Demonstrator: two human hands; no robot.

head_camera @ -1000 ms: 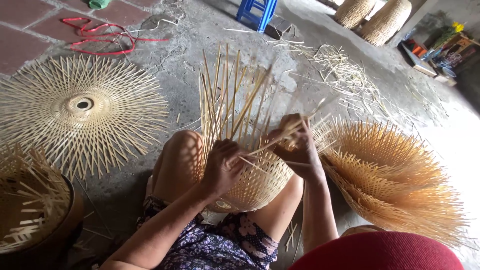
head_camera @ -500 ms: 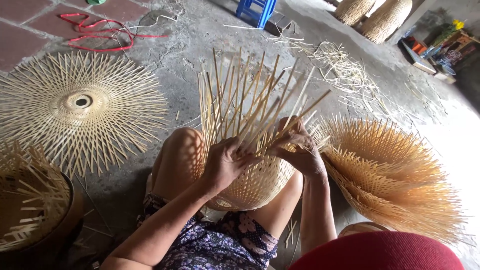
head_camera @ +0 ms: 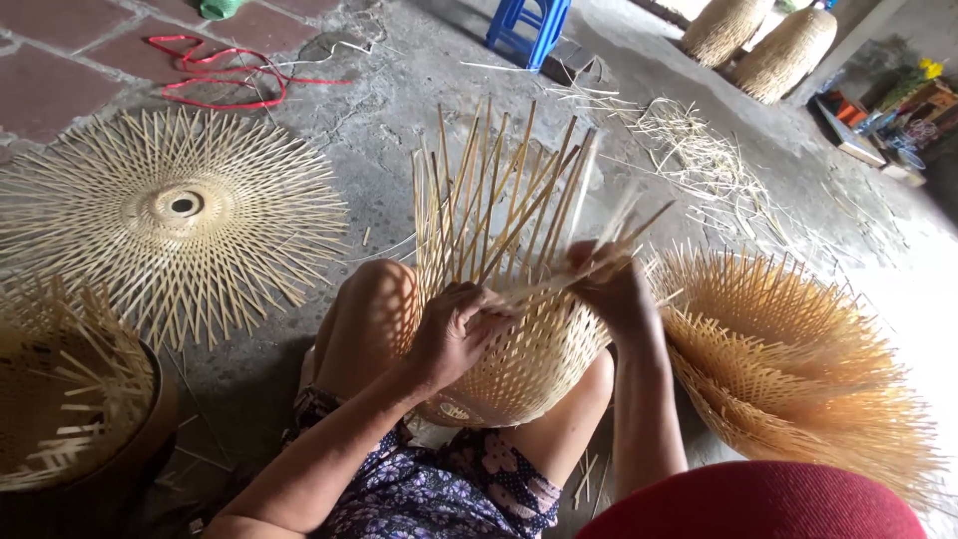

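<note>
- Head view: a half-woven bamboo basket (head_camera: 509, 349) is wedged between the bent knees, its mouth turned up and away, so that it is steadied while both hands are kept free for the loose stakes (head_camera: 499, 190).
- The left hand (head_camera: 454, 334) is curled on the basket's near wall; the fingers are closed around a few strips at the rim, seemingly so that the woven rows are pinned.
- The right hand (head_camera: 614, 289) is closed on a bundle of strips at the far rim; the strips are bent across towards the left hand. This part is blurred, so which strips are pinched cannot be told.
- The upright stakes are left unwoven above the woven band and are fanned outward.
- A flat radial base (head_camera: 180, 215) is laid on the floor (head_camera: 399, 90) to the left, well apart from the knees.
- A second splayed basket (head_camera: 798, 369) is set on its side just beside the right forearm.
- Another woven piece (head_camera: 60, 399) is seated over a dark round form at the lower left.
- A red cord (head_camera: 215, 70), a blue stool (head_camera: 524, 25), scattered slivers (head_camera: 699, 160) and two finished baskets (head_camera: 763, 40) are seen farther off.
</note>
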